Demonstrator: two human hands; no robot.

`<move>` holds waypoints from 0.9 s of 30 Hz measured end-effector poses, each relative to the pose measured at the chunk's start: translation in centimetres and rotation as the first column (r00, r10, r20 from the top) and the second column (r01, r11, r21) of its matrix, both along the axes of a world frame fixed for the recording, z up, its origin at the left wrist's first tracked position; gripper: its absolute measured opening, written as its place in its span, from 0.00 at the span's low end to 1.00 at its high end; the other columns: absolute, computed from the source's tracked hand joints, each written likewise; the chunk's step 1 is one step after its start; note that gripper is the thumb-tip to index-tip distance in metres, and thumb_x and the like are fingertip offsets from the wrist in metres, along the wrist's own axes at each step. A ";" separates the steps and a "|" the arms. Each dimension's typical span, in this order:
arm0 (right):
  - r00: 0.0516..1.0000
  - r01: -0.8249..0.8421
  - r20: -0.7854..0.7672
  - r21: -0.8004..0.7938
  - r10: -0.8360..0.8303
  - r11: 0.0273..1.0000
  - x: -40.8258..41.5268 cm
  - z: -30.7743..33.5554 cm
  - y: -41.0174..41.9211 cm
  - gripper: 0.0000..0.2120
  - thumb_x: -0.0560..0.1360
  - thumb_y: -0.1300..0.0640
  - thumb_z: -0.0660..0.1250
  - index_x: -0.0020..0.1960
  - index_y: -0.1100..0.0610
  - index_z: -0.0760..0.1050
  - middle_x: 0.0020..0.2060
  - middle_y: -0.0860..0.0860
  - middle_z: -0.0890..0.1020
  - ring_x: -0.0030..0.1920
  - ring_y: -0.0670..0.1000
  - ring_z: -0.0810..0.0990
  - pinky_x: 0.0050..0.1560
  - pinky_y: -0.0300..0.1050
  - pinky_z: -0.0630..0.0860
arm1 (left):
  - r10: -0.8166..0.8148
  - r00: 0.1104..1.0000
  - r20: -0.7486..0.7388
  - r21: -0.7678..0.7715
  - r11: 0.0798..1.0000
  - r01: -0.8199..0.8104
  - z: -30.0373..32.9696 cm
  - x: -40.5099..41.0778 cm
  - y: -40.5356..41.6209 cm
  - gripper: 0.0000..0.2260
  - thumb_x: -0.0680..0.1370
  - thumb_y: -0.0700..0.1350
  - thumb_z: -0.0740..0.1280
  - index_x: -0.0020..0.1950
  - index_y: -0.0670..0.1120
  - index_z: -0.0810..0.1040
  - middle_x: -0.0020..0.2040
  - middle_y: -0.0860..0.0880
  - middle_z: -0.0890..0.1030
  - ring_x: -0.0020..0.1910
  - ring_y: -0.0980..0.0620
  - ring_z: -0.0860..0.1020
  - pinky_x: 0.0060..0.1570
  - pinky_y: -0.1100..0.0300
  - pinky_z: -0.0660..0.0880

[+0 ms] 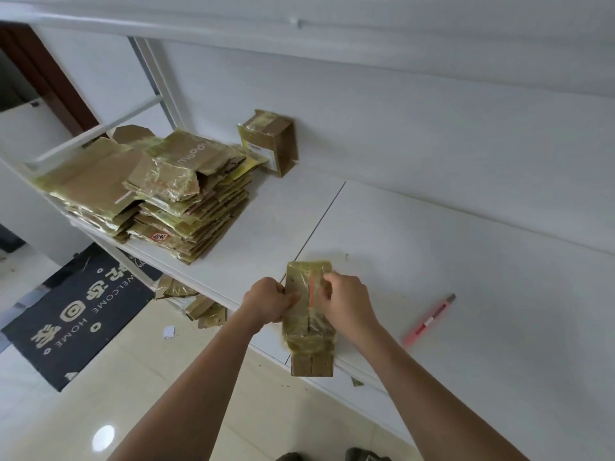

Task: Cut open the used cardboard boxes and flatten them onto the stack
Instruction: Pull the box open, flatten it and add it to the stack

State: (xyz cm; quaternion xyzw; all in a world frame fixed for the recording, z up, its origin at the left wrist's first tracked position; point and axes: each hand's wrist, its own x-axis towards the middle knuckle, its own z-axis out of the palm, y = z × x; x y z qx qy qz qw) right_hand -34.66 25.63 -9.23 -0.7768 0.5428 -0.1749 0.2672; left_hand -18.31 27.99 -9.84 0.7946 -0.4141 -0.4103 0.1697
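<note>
We saw left hand (270,299) gripping taped box (309,314) at tabletop (466,261) front edge | right hand (346,299) pinching its tape (grip curled) | pink cutter (429,320) lay right | flattened stack (159,194) far left | 1 uncut box (271,143) by wall

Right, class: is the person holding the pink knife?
No: the knife lies on the table while both hands grip the box.

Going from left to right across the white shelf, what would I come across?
Stack of flattened boxes → upright box by the wall → box held in both hands → pink knife.
</note>
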 end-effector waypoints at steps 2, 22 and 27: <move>0.995 -0.015 -0.097 -0.053 0.010 0.998 0.7 0.2 -0.3 0.21 0.83 0.49 0.57 0.34 0.57 0.67 0.26 0.50 0.70 0.27 0.49 0.66 0.36 0.45 0.64 | 0.048 0.999 -0.019 -0.028 0.998 -0.049 -0.3 0.4 0.2 0.15 0.75 0.49 0.72 0.43 0.36 0.83 0.33 0.44 0.82 0.31 0.48 0.80 0.48 0.51 0.82; 0.939 0.036 -0.340 -0.037 -0.046 0.999 3.2 0.0 0.2 0.23 0.72 0.45 0.74 0.52 0.60 0.69 0.44 0.54 0.79 0.46 0.57 0.81 0.39 0.43 0.69 | -0.004 0.997 -0.082 -0.012 1.000 0.003 0.0 1.3 0.1 0.11 0.76 0.45 0.70 0.36 0.41 0.81 0.37 0.41 0.85 0.32 0.47 0.82 0.52 0.53 0.80; 0.971 0.065 -0.232 0.004 -0.063 0.998 3.1 0.4 -0.3 0.16 0.69 0.56 0.71 0.37 0.56 0.62 0.32 0.49 0.72 0.30 0.51 0.70 0.29 0.42 0.63 | 0.005 0.999 -0.045 -0.009 1.000 -0.005 0.3 1.0 0.1 0.11 0.76 0.46 0.68 0.35 0.43 0.79 0.34 0.44 0.82 0.31 0.49 0.80 0.51 0.55 0.79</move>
